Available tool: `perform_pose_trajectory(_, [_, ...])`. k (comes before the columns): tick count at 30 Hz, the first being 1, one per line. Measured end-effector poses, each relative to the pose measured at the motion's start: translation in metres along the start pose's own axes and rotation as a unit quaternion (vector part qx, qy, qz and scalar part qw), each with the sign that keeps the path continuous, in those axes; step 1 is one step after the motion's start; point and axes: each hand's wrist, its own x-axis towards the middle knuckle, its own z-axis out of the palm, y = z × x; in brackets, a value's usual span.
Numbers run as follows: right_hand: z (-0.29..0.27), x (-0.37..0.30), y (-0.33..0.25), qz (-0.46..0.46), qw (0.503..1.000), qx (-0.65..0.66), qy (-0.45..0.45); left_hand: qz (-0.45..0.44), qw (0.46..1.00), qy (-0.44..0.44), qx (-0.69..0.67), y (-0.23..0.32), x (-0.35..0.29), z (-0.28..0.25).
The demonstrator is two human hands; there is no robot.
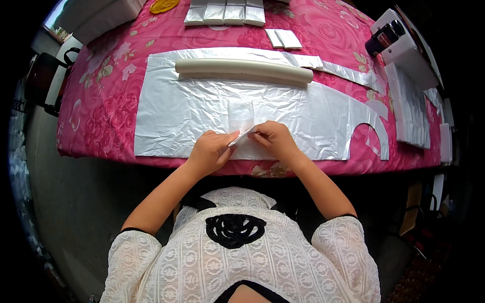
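Observation:
My left hand [211,147] and my right hand [275,140] meet near the table's front edge. Between them they pinch a small white folded piece of thin plastic [243,137], held tilted with its edge toward me. Beneath it a translucent small rectangle [241,112] shows against a large silvery-white plastic sheet [172,108]. The sheet lies spread and wrinkled, with a rounded cut-out and strap-like ends at the right. Across its far part rests a long cream-coloured tube [242,69], apart from both hands.
A pink rose-patterned tablecloth [108,93] covers the table. At the back are stacked white packets [225,12], two small packets [283,39] and a yellow round object [164,5]. A white box [98,17] stands far left. At right are a dark bottle [385,38] and layered plastic packs [408,108].

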Motion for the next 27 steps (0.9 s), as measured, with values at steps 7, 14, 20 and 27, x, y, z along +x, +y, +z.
perform_pose_trajectory(7, [-0.011,0.041,-0.012,0.251,0.964,0.016,-0.091,-0.248,0.955,0.064,-0.146,-0.006,0.033,0.003])
perform_pose_trajectory(14, [-0.01,0.046,-0.013,0.284,0.955,-0.015,-0.089,-0.302,0.943,0.035,-0.134,-0.005,0.044,-0.005])
perform_pose_trajectory(20, [-0.005,0.047,-0.014,0.281,0.955,-0.054,-0.073,-0.278,0.96,0.01,-0.033,0.003,0.047,-0.015])
perform_pose_trajectory(27, [0.0,0.044,-0.012,0.274,0.96,-0.052,-0.038,0.008,0.982,0.037,0.185,-0.003,0.045,0.021])
